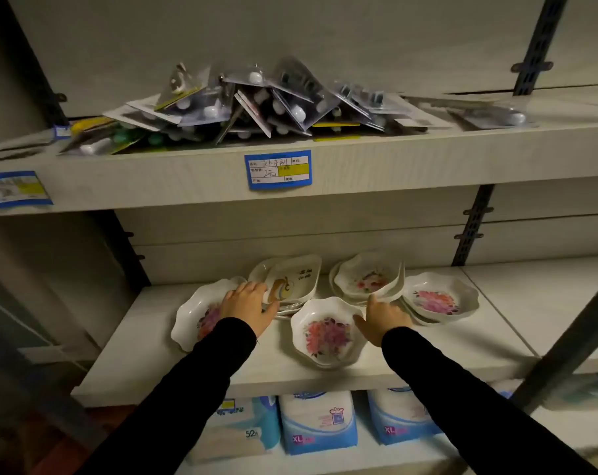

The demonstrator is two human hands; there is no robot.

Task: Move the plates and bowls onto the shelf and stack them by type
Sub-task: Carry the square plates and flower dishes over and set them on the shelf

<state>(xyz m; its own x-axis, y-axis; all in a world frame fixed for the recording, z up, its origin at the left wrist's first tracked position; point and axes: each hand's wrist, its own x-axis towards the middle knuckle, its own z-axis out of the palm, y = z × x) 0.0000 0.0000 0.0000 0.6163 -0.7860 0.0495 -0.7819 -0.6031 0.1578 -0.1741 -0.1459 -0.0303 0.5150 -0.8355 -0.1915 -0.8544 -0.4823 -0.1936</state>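
Two black sleeves (195, 382) reach in from the bottom. Between the hands, a middle flower bowl (326, 332) sits on the shelf (136, 354). Left of that bowl, the left hand (248, 301) lies flat, fingers spread, on another flower bowl (195, 317). Right of it, the right hand (381, 315) is loose and holds nothing. Its thumb is just beside the bowl's rim, and one finger points at a pile of bowls (369, 279) behind. Behind-left is a bird dish (292, 284). Farther right lies one more flower bowl (439, 298).
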